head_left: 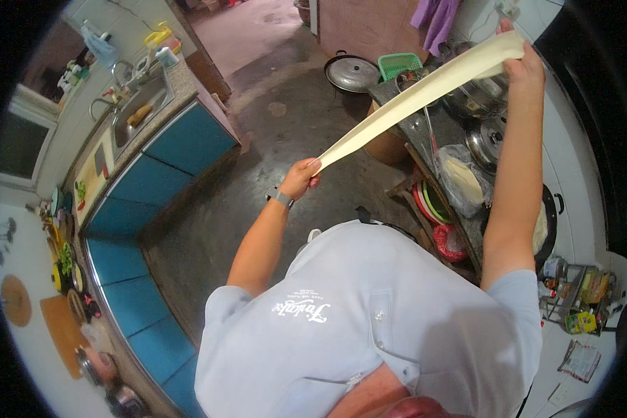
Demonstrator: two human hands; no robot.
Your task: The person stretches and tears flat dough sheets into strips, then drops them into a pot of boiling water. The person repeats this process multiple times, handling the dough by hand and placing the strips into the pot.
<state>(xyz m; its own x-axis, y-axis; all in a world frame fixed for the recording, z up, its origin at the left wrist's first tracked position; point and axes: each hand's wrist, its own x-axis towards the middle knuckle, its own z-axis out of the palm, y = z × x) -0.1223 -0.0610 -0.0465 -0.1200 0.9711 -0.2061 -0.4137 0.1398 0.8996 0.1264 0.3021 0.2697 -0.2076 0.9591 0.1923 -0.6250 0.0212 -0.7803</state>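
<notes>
dough strip (414, 102) above dark floor (258, 136) and cluttered counter (416, 128)

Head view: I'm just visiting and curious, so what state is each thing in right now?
Dough: stretched into a long strip between the hands
Left hand: closed on the dough's lower, narrow end
Right hand: raised, gripping the upper end
Lidded pot: covered
Cabinet doors: shut
Purple cloth: hanging
Black pan: uncovered, pale food inside
Sink: tan item lying inside
</notes>
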